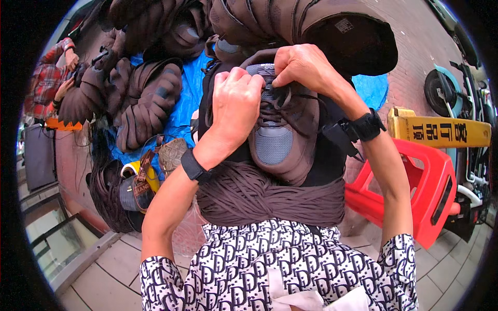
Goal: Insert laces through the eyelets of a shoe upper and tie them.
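A brown sneaker (303, 155) with a grey mesh toe lies on dark cloth over my lap, its toe toward me. Its dark shoelace (270, 111) crosses the tongue, with loose loops lying over the right side. My left hand (237, 103) is closed at the upper left eyelets, pinching the lace; its fingertips are partly hidden. At the upper right eyelets, my right hand (306, 67) pinches the lace between thumb and forefinger. A thick bundle of brown shoelaces (270, 199) lies across my lap, just below the toe.
Rows of nested brown shoes (150, 101) lie on a blue tarp (189, 103), and another row (342, 36) stretches across the front. To my right are a red plastic stool (430, 207) and a yellow box (441, 127). Another person in a plaid sleeve (44, 85) works at far left.
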Demonstrator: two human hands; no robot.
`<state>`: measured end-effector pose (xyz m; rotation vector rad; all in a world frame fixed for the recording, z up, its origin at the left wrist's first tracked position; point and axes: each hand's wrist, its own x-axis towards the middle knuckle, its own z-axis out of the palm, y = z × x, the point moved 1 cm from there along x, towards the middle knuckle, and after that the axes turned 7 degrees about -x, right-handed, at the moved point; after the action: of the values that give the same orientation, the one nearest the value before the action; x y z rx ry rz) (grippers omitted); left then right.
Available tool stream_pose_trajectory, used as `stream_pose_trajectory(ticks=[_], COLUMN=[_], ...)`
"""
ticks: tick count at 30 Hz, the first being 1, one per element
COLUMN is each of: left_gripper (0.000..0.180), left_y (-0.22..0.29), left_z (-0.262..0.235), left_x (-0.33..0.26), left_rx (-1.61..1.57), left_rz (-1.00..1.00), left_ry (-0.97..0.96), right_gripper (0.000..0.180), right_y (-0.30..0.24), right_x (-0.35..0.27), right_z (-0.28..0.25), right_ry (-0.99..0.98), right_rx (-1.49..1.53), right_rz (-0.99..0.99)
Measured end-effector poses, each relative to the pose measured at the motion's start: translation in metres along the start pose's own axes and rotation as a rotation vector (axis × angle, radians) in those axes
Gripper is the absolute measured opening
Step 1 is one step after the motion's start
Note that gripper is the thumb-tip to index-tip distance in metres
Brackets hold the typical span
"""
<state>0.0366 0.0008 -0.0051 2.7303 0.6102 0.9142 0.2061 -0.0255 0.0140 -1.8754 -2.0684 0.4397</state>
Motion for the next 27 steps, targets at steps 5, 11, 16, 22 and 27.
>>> stream_pose_trajectory(ticks=[5, 11, 16, 22, 27], left_gripper=[0.009, 0.007, 0.006, 0.009, 0.01], left_y=[-0.002, -0.001, 0.005, 0.008, 0.007], left_z=[0.001, 0.002, 0.001, 0.007, 0.007], left_x=[-0.001, 0.001, 0.0, 0.003, 0.003], left_rx=[0.029, -0.051, 0.035, 0.231, 0.115], left_rz=[-0.024, 0.018, 0.077, 0.088, 0.002], left_ry=[-0.007, 0.018, 0.005, -0.022, -0.086], right_gripper=[0.018, 0.025, 0.025, 0.024, 0.024], right_y=[0.002, 0.006, 0.008, 0.007, 0.006], right_x=[-0.003, -0.002, -0.003, -0.004, -0.004], right_z=[0.003, 0.005, 0.008, 0.01, 0.011], right_ry=[0.06, 0.11, 0.144, 0.173, 0.193], right_rx=[0.034, 0.036, 0.084, 0.08, 0.112], right_rz=[0.0, -0.039, -0.047, -0.039, -0.065])
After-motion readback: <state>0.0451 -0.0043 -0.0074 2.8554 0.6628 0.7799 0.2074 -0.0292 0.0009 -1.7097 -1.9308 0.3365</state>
